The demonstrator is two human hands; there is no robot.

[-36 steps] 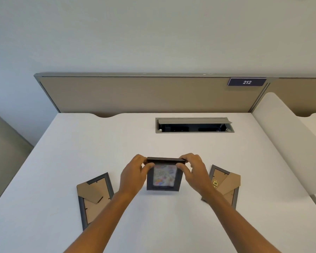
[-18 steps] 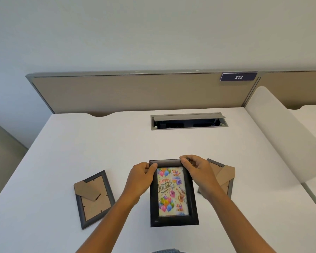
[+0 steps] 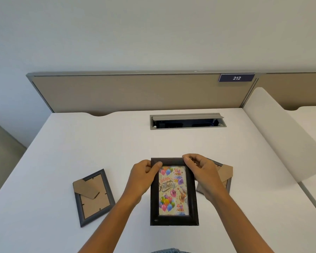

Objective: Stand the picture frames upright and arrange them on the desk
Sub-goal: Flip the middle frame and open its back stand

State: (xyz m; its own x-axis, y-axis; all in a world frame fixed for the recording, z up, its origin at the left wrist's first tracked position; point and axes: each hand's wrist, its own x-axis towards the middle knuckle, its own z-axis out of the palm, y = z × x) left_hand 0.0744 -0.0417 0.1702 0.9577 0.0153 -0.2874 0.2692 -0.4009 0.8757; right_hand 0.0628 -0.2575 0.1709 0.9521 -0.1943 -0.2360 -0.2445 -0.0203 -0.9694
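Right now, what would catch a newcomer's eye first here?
The black frame with its colourful Happy Birthday picture, held at its top corners by the left hand and right hand at the near middle of the desk. Next, a frame lying face down to its left, cardboard back showing.

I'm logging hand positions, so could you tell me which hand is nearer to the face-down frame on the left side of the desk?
Left. The left hand is apart from the face-down frame; the right hand is beyond the birthday frame.
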